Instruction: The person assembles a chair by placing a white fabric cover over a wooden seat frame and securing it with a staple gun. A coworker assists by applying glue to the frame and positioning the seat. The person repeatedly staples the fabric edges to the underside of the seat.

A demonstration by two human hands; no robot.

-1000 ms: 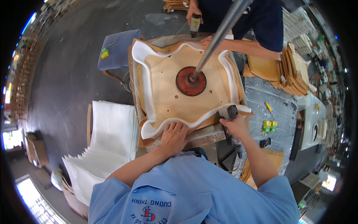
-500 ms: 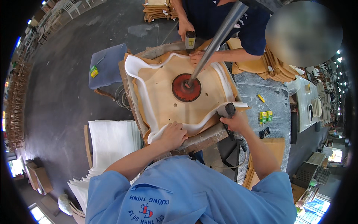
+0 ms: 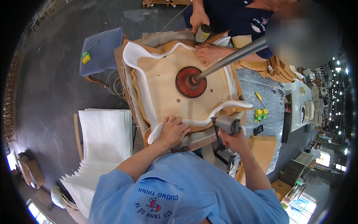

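A light wooden seat panel lies underside up, with white foam padding and a brown cover rising round its edges. A red round disc on a metal rod presses on the panel's middle. My left hand bends its fingers over the near edge, closed on the cover and foam there. In my right hand is a staple gun, its nose pointing left beside the near right edge. Opposite, a co-worker's hand holds another staple gun; their other hand presses on the far edge.
White foam sheets are stacked at left. A blue cushioned seat carries a small green-yellow box. On the plastic-covered table at right lie small boxes, a yellow-handled tool and a black phone-like device.
My right hand has drawn the staple gun back toward me and turned its nose left. My left hand stays at the near edge. The co-worker's staple gun has tilted, and their other hand lies flatter.
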